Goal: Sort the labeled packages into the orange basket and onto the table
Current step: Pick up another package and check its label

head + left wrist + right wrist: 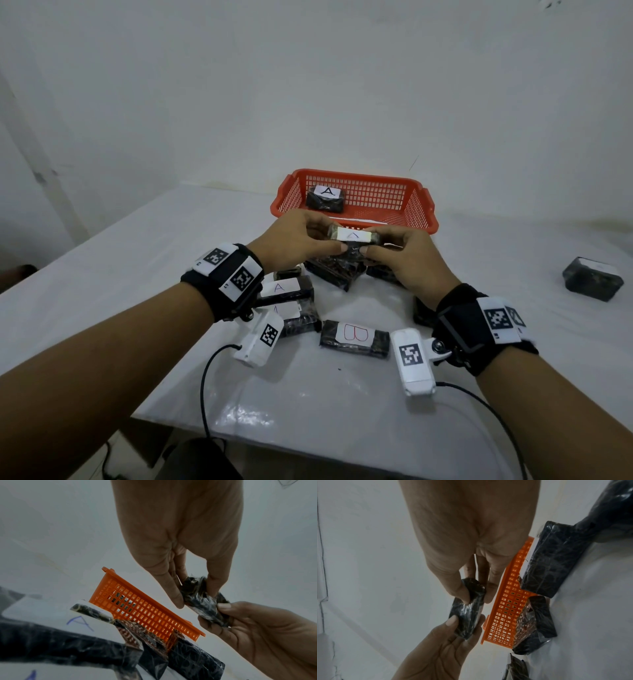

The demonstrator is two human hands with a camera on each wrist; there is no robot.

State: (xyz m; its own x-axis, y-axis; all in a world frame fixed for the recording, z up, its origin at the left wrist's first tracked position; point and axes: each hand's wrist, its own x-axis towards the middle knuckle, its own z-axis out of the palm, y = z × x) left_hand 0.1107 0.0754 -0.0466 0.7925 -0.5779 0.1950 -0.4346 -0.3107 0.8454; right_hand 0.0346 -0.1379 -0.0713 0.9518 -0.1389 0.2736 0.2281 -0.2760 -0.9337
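Both my hands hold one dark wrapped package [352,237] with a white "A" label, lifted above the pile just in front of the orange basket [423,209]. My left hand [301,236] pinches its left end, my right hand [400,253] its right end. The left wrist view shows the same package [200,596] between thumb and fingers of both hands; so does the right wrist view, package [469,608]. One "A" package [324,198] lies inside the basket. On the table lie a "B" package [354,339] and an "A" package [287,289].
Several more dark packages [334,270] are piled under my hands on the white table [137,260]. A lone dark package [592,278] sits at the far right. Cables [209,387] run off the table's front edge. A white wall stands behind the basket.
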